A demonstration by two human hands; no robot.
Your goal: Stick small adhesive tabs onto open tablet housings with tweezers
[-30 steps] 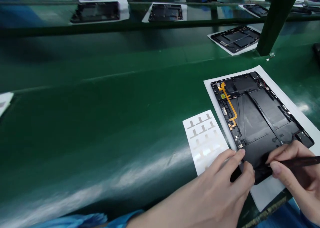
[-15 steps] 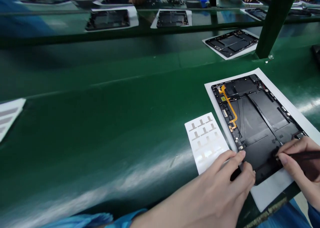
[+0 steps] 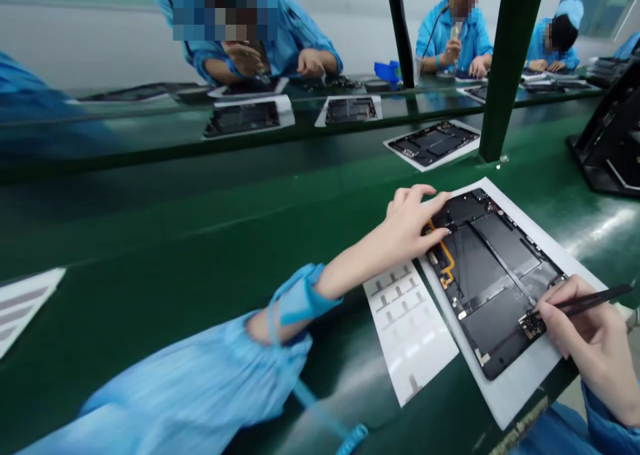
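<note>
Just two bare hands at one open tablet chassis (image 3: 493,275), lying on one white paper sheet (image 3: 560,328) with a narrow margin showing along each chassis edge. Left hand (image 3: 413,225): fingers slightly apart, resting over the chassis's upper left corner, just above one orange flex cable (image 3: 447,262). Right hand (image 3: 593,335): fingers clamped on one pair of black tweezers (image 3: 583,305), tips at one small circuit board (image 3: 531,325) near the lower right corner. Just left of the paper, one sticker sheet (image 3: 410,328), on a long green mat (image 3: 150,242). Farther off, one green post (image 3: 510,62), three more chassis (image 3: 433,144), and three co-workers (image 3: 453,35) in blue smocks.
</note>
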